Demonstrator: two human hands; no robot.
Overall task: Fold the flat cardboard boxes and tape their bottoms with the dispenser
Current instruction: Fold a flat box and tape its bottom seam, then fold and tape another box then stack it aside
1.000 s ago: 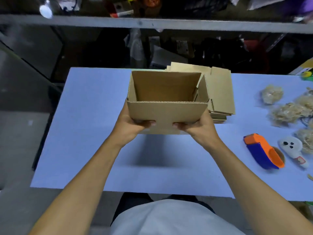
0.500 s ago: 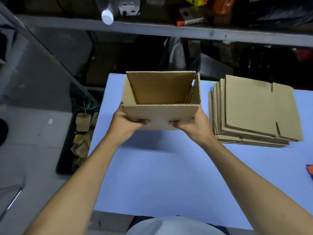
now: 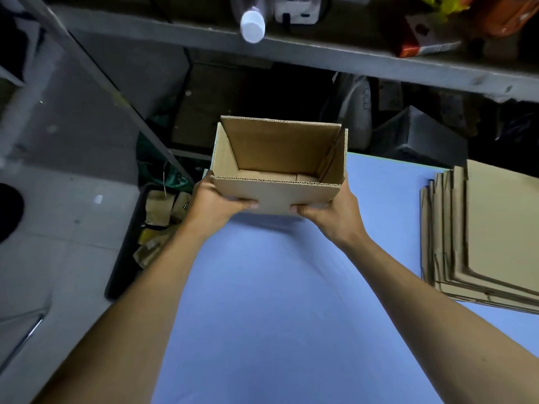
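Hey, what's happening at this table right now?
A person holds an opened-up cardboard box with both hands, the left hand and right hand gripping its lower corners, open side up, over the far left part of the blue table. A stack of flat boxes waits on the right. No tape dispenser is in view.

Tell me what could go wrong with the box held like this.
The box hangs in the air at the table's far left corner, gripped only low down by the left hand and right hand; a slip could drop it into the bin on the floor. The tape dispenser is out of view, so reaching for it means letting go.
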